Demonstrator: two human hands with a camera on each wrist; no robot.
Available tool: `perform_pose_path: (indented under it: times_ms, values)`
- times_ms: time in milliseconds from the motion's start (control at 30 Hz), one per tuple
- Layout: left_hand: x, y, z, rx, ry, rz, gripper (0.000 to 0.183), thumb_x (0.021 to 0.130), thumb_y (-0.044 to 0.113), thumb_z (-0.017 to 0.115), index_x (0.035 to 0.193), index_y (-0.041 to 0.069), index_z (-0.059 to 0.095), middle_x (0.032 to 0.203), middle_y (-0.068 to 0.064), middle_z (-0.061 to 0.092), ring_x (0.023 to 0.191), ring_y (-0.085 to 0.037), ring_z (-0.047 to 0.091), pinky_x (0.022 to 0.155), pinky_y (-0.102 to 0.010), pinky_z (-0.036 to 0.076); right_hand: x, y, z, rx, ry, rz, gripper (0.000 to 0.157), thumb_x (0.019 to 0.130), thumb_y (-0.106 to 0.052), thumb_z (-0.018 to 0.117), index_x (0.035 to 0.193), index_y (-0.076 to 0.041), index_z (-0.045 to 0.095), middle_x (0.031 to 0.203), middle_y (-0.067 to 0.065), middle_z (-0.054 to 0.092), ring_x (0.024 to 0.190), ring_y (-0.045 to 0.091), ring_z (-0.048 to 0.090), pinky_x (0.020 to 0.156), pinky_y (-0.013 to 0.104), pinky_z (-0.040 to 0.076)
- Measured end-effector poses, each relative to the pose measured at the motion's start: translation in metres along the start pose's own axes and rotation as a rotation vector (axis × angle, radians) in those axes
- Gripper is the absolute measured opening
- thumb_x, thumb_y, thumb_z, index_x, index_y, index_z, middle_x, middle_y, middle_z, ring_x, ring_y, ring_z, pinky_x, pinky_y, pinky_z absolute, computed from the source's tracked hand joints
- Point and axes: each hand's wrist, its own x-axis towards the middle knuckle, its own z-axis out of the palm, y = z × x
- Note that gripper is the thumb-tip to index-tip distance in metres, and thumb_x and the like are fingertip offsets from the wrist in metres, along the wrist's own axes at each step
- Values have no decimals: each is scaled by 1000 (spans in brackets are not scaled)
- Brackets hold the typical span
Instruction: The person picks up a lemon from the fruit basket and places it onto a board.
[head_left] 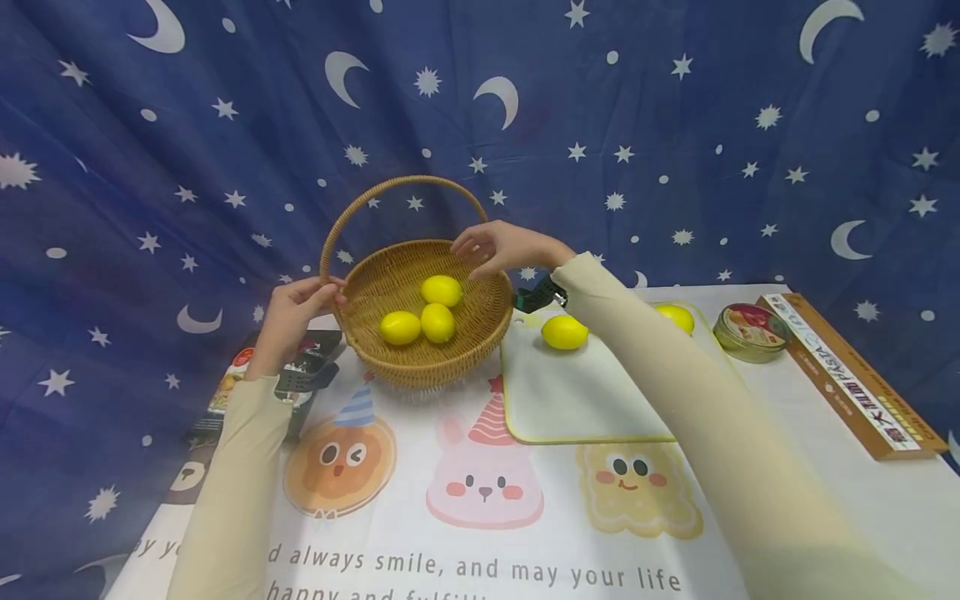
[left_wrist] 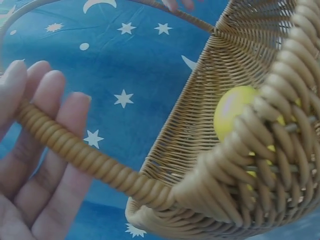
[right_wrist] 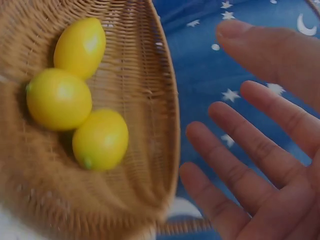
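A wicker basket (head_left: 420,367) with an arched handle (head_left: 405,180) leans with its opening toward me. Inside it three yellow lemons (head_left: 400,328) lie close together; they also show as lemons (right_wrist: 59,99) in the right wrist view. My left hand (head_left: 291,312) holds the handle near its left base, and the left wrist view shows the handle (left_wrist: 75,150) running between thumb and fingers. At the basket's right rim, my right hand (head_left: 510,247) hovers with fingers spread loosely and nothing in them. The right wrist view shows that hand (right_wrist: 265,175) beside the rim.
Right of the basket lies a white cutting board (head_left: 585,400) with a lemon (head_left: 565,332) and another lemon (head_left: 677,317) partly behind my right sleeve. Farther right are a round tin (head_left: 752,332) and a long pasta box (head_left: 851,375). A dark package (head_left: 311,358) sits behind my left wrist.
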Motion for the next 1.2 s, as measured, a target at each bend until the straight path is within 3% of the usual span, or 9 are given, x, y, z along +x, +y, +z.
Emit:
perform_pose_path:
  times_ms: [333, 567, 767, 967, 1200]
  values:
    - [4, 5, -6, -86, -119, -7, 10, 93, 21, 58, 95, 24, 68, 80, 10, 70, 84, -7, 68, 79, -14, 52, 56, -8, 42, -51, -100, 27, 53, 82, -15, 72, 130, -6, 51, 136, 14, 51, 125, 28, 51, 103, 33, 45]
    - [9, 5, -8, -179, -172, -15, 14, 94, 15, 56, 94, 21, 69, 79, 10, 71, 82, -5, 68, 78, -14, 53, 83, -11, 76, -97, -143, 3, 54, 82, -16, 72, 130, -6, 51, 135, 15, 53, 122, 27, 53, 101, 32, 46]
    - [10, 3, -6, -174, -168, -13, 12, 93, 15, 58, 98, 14, 69, 78, 11, 70, 81, -4, 68, 77, -15, 54, 94, -7, 96, -100, -146, 49, 59, 81, -14, 73, 134, -6, 47, 139, 13, 49, 125, 27, 49, 104, 35, 44]
    - [8, 2, -6, -131, -166, -1, 13, 93, 16, 58, 94, 21, 70, 78, 12, 70, 81, -4, 68, 78, -15, 53, 99, 2, 109, -103, -149, 64, 63, 82, -12, 72, 138, -7, 43, 143, 13, 44, 128, 27, 46, 105, 36, 42]
    - [8, 5, -6, -74, -177, 7, 13, 93, 20, 59, 99, 15, 70, 79, 12, 70, 85, -8, 68, 80, -15, 52, 96, 5, 111, -133, -175, 98, 75, 81, -13, 71, 146, -11, 33, 152, 8, 33, 141, 24, 30, 116, 37, 27]
